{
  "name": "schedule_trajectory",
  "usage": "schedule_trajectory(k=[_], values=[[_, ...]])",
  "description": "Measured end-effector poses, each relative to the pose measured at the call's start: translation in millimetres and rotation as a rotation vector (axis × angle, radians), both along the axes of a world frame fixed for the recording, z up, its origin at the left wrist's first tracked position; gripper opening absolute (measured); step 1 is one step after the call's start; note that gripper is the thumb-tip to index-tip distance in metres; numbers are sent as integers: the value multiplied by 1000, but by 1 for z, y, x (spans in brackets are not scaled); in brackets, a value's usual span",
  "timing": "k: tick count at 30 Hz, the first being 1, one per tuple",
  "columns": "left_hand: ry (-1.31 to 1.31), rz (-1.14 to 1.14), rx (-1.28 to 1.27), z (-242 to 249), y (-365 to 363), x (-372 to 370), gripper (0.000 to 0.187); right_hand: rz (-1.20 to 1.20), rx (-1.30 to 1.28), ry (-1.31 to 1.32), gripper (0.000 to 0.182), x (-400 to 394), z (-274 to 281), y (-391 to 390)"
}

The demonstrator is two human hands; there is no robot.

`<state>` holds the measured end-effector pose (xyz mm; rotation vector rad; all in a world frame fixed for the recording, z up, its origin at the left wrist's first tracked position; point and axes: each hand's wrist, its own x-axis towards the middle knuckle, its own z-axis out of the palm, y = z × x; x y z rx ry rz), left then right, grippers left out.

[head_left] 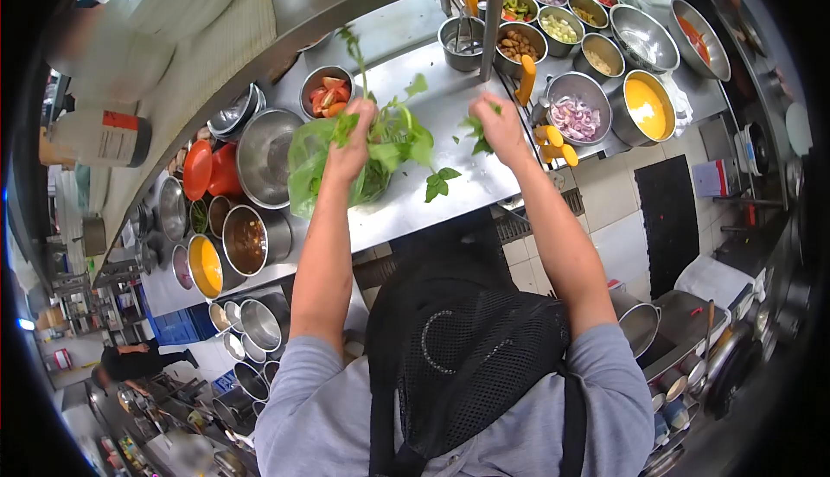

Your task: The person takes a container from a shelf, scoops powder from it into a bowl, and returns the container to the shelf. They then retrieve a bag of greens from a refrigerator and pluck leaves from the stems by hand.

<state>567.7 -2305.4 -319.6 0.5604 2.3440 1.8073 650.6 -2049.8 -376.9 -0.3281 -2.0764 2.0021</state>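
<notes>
My left hand (pixel 353 136) is closed around the stems of a leafy green herb sprig (pixel 402 136), above a green plastic bag (pixel 309 162) on the steel counter (pixel 467 174). More leaves show inside and beside the bag. To the right, my right hand (pixel 497 127) is closed on some torn green leaves (pixel 475 135), apart from the sprig. A loose leaf cluster (pixel 441 183) hangs or lies between the two hands; I cannot tell which. Just behind my left hand is a metal bowl of cut tomatoes (pixel 328 95).
Right of my right hand stand a pot of chopped onions (pixel 574 117) and a pot of yellow liquid (pixel 648 107). An empty steel bowl (pixel 266 157) and a pot of brown sauce (pixel 245 241) are at the left. A shelf post (pixel 493 28) rises behind. A person (pixel 130 363) is far left.
</notes>
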Motion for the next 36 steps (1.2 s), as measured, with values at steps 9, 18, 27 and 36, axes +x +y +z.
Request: schedule_trajectory(k=[9, 18, 27, 36], values=[[-95, -116, -110, -25, -35, 44, 31, 104, 524, -151, 14, 48, -73, -71], [-37, -299, -474, -1, -38, 51, 29, 256, 824, -231, 13, 51, -103, -99], [-128, -630, -413, -10, 2, 37, 36, 470, 577, 45, 18, 45, 14, -37], [18, -558, -295, 2, 4, 37, 24, 450, 285, -30, 22, 50, 46, -35]])
